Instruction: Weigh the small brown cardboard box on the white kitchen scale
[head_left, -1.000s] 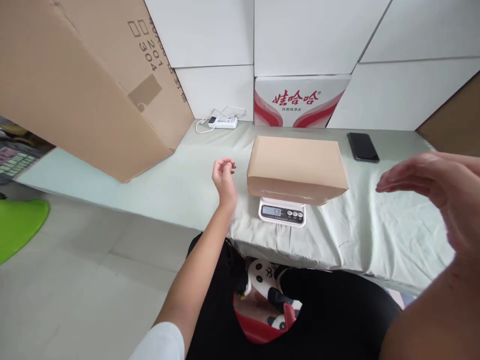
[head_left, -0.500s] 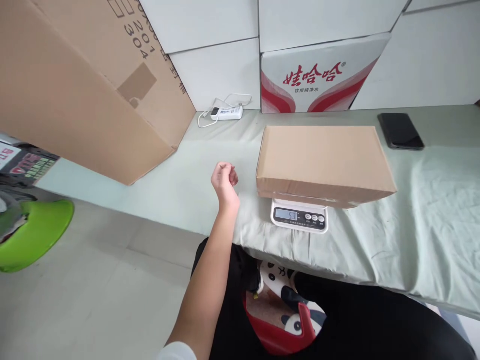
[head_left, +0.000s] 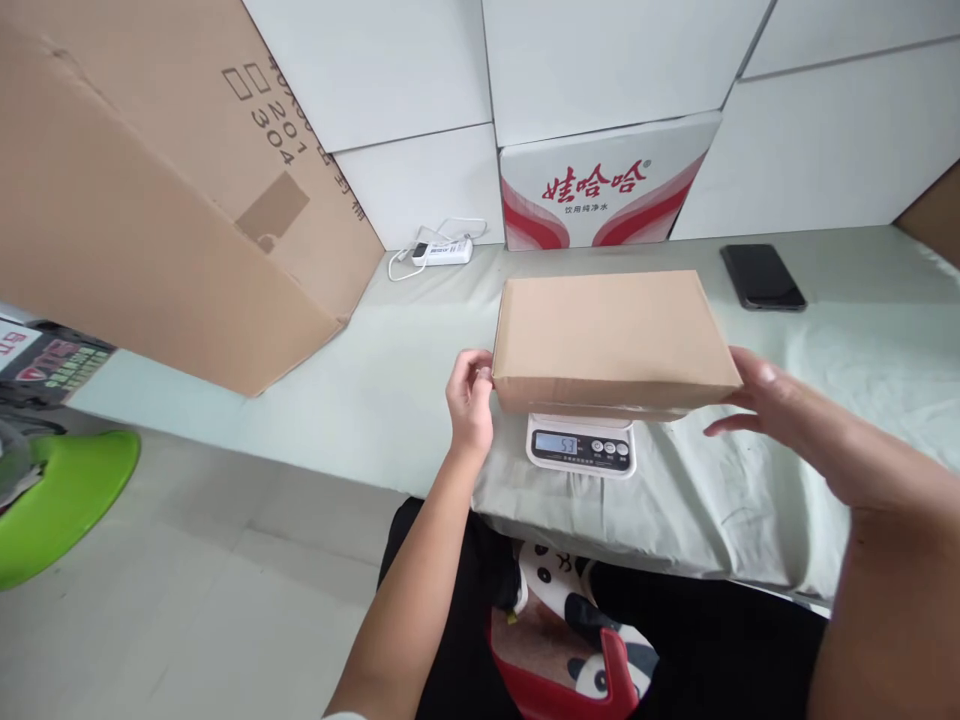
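A closed brown cardboard box (head_left: 607, 325) rests on a small white digital scale (head_left: 581, 447), whose display reads 53. Against the box's left end, my left hand (head_left: 471, 400) has its fingers curled at the edge. My right hand (head_left: 780, 410) grips the lower front corner at the right end, thumb along the side, with one finger extended below it. The box hides the scale's weighing surface, and part of the fingertips is out of sight.
A black phone (head_left: 763, 277) lies at the back right. A white power strip or adapter with a cable (head_left: 444, 250) is at the back. Stacked white cartons (head_left: 600, 185) line the rear, and a large brown carton (head_left: 187, 250) stands left. A green stool (head_left: 82, 500) is on the floor.
My right hand has come into view and reached the box's right end. My left hand has moved right to its left end. The view has shifted; the display still reads 53.
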